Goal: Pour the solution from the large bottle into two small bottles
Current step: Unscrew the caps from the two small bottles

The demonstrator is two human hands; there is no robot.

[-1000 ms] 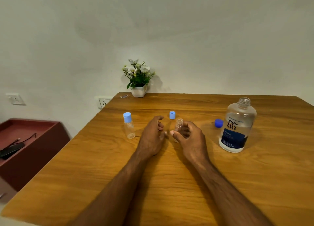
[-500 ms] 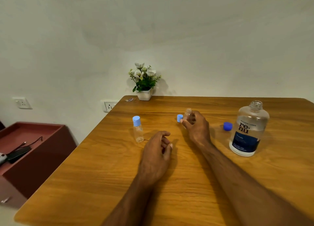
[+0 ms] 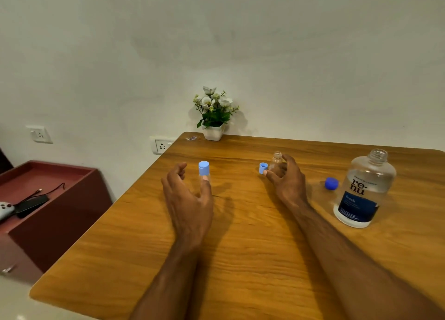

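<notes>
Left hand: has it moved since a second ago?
Yes. The left hand has gone left from beside the open small bottle to the capped small bottle.

Wooden table (image 3: 240, 259) seen from above, set against a white wall. Left hand (image 3: 187, 199) spread open around the capped small bottle (image 3: 204, 171), thumb tip just at its front; contact not resolvable. Right hand (image 3: 286, 179) curled round the uncapped small bottle (image 3: 276, 161), upright on the table. Light blue cap (image 3: 263, 168) just left of it. Large bottle (image 3: 364, 187) upright at right, uncapped, its dark blue cap (image 3: 331, 183) lying alongside. Potted flowers (image 3: 213, 112) at the far edge.
</notes>
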